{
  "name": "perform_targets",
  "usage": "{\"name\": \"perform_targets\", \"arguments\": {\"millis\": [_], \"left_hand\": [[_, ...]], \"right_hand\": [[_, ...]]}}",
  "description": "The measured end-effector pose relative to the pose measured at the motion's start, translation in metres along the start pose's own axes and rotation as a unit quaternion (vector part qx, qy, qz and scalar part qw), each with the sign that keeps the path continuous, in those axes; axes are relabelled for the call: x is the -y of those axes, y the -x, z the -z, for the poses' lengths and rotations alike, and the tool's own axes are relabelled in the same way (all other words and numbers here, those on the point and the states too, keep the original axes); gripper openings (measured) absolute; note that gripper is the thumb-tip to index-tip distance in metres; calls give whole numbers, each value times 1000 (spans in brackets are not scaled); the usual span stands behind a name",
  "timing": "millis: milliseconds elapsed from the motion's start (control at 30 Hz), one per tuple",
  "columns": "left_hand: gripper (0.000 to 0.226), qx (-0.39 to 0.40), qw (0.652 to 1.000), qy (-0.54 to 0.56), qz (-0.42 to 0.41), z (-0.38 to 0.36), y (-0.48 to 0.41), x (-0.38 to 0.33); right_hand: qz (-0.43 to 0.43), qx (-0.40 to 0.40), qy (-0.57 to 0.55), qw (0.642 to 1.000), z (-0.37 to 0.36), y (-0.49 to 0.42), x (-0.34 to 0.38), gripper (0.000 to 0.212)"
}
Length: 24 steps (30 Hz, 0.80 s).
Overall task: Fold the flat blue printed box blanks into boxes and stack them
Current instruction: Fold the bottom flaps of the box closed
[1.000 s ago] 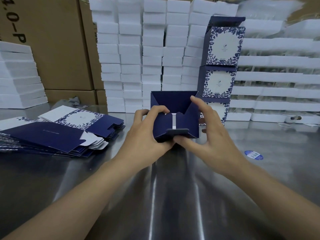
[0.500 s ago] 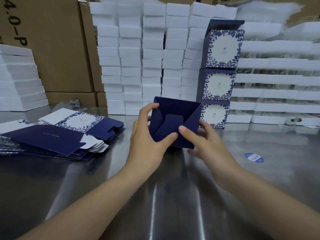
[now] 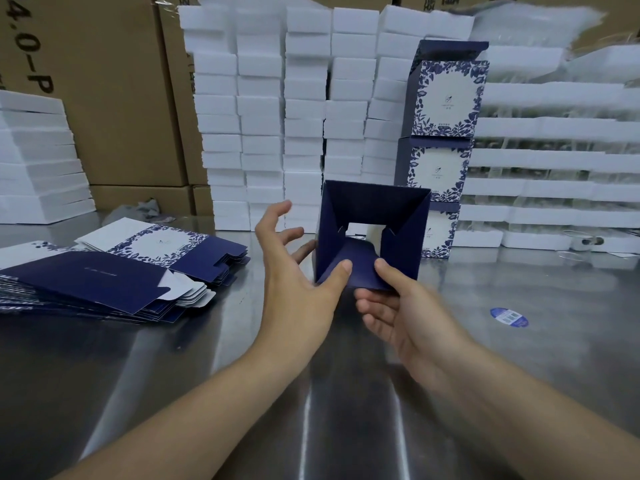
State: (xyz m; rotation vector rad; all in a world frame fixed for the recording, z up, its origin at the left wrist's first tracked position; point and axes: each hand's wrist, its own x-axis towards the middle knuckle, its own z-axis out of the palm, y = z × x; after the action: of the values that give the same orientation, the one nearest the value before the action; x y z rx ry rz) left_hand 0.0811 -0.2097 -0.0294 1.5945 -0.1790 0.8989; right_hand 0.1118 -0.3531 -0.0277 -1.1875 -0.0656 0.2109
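Half-folded box (image 3: 374, 202) sits centre of my feed. It's dark blue, open end turned toward the cam, so I look straight inside. The far end isn't closed: a rectangular gap shows thru btwn the side flaps. The box is low over the steel table (image 3: 173, 358); can't tell if it rests there or hangs just clear.

The box's near bottom flap (image 3: 360, 273) juts toward me. Right hand (image 3: 412, 323) pinches that flap, thumb on top, fingers curled beneath. Left hand (image 3: 294, 289) is spread, w/ the thumb tip pressing the same flap just beside the right thumb. Its other fingers fan out off the box's left wall. One lower finger is close to that wall, contact unclear.

Directly behind the box & a bit right is a stack of finished boxes (image 3: 446, 98), three high. They have white panels w/ blue leaf print, and the top one has its lid flap up. Left of the box, well apart, a pile of flat blanks (image 3: 104, 271) lies fanned on the table. Right of the box & nearer me, a small blue oval sticker (image 3: 509, 317) sits on the steel. Behind the box are white foam blocks (image 3: 263, 116) in tall columns, and behind-left are brown cartons (image 3: 114, 98).
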Motion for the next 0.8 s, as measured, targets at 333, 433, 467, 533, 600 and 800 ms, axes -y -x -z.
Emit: {"name": "perform_targets", "arguments": {"millis": [333,433,467,533,600,800], "left_hand": [[30,106,923,118,352,-3,-4,-3],[29,86,937,124,315,-3,-8,-4],[29,81,940,120,308,-2,-9,-4],[29,84,941,117,306,-2,-9,-3],[29,93,940,112,310,-2,-8,-3],[38,122,930,99,332,-3,-2,-5]], "right_hand": [[88,-60,47,993,-4,4,5,26],[61,-16,41,997,-5,5,6,29],[35,15,42,998,-6,6,6,32],[-12,79,52,995,-8,8,5,35],[-26,110,52,992,-8,10,2,33],[8,54,32,998,-8,8,1,37]]}}
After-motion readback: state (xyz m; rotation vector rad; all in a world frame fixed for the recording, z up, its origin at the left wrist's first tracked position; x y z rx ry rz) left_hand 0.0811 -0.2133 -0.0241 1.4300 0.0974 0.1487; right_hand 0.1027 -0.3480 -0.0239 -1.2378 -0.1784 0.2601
